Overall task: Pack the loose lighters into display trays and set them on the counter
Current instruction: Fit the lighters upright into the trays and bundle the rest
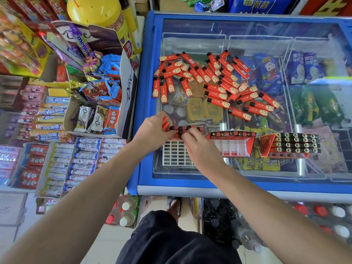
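Observation:
Several loose red lighters (215,80) lie scattered on the glass lid of a blue chest freezer (247,184). A white gridded display tray (174,154) sits near the lid's front edge, with a row of black-capped lighters standing along its far side. My left hand (154,130) grips a few red lighters at the tray's far left corner. My right hand (198,147) pinches a lighter at the tray's back row. To the right sit a partly filled tray (232,147) and a full tray (293,144).
Open boxes of chocolate and candy (95,103) crowd the shelf left of the freezer. Rows of candy rolls (76,164) lie in front of them. Bottles (123,212) stand on the floor below the freezer's front edge.

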The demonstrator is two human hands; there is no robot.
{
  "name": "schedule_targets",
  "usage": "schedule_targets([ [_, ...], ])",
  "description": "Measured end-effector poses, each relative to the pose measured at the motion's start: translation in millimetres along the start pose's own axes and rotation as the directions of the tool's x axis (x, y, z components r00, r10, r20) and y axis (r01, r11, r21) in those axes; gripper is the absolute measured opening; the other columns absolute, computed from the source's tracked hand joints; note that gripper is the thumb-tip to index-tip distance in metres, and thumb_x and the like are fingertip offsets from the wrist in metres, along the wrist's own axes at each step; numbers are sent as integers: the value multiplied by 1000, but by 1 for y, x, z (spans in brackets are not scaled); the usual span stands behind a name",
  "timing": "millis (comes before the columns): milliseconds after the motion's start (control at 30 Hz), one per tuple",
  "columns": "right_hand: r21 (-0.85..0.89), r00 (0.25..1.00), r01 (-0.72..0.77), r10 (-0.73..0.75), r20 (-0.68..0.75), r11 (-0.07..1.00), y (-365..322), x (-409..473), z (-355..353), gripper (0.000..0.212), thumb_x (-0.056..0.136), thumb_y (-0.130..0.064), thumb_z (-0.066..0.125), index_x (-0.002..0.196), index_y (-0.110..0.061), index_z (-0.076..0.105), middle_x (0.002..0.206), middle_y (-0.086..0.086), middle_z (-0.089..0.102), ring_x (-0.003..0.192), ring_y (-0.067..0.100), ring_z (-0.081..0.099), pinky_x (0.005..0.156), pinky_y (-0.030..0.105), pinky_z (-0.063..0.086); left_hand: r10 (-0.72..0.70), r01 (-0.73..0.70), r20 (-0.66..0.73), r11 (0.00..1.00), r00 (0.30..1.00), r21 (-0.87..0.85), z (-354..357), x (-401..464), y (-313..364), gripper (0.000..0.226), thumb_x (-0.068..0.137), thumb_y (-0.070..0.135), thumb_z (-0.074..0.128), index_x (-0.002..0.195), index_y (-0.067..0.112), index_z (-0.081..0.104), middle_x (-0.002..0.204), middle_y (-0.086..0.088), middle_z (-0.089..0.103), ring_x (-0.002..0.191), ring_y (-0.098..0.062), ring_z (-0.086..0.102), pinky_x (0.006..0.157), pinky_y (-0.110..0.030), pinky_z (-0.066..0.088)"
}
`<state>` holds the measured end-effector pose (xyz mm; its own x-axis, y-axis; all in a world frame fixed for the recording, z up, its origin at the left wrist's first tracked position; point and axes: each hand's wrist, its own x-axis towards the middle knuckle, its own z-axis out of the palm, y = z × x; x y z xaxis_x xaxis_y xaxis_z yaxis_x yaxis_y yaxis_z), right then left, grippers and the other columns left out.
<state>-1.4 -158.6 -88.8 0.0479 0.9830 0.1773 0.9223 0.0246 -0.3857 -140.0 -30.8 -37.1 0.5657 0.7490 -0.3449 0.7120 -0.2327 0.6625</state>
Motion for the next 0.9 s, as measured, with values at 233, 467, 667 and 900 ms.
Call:
schedule_targets([
  [233,-18,1000,9,-10,-28,1000,-5,0,-1,16,87,10,67,94,-4,65,95,9,55,48,17,43,40,28,43,9,-9,-21,1000,1000,16,2,-1,0,30,89,26,77,95,24,48,77,11,54,66,-4,52,57,-20,37],
  [467,-5,999,-16,15,-45,1000,3,-1,4,18,88,12,66,91,-5,61,94,10,54,52,22,49,44,32,48,-3,4,-20,999,1000,39,3,0,-2,31,89,28,77,95,25,47,78,8,54,67,-6,52,57,-23,38],
  [667,-46,999,-10,8,-50,999,-2,0,1,22,77,17,66,83,-4,64,84,10,54,56,16,36,43,28,37,-1,2,-20,999,1000,45,3,0,1,30,89,26,75,95,23,46,78,6,53,66,-7,51,57,-22,37],
  [900,93,992,-121,124,-27,988,-8,3,-16,16,93,-4,59,108,-5,63,103,7,57,61,22,57,48,35,51,-51,51,2,992,999,-117,5,0,28,18,99,32,58,97,22,44,84,-4,55,70,-17,51,60,-29,42],
])
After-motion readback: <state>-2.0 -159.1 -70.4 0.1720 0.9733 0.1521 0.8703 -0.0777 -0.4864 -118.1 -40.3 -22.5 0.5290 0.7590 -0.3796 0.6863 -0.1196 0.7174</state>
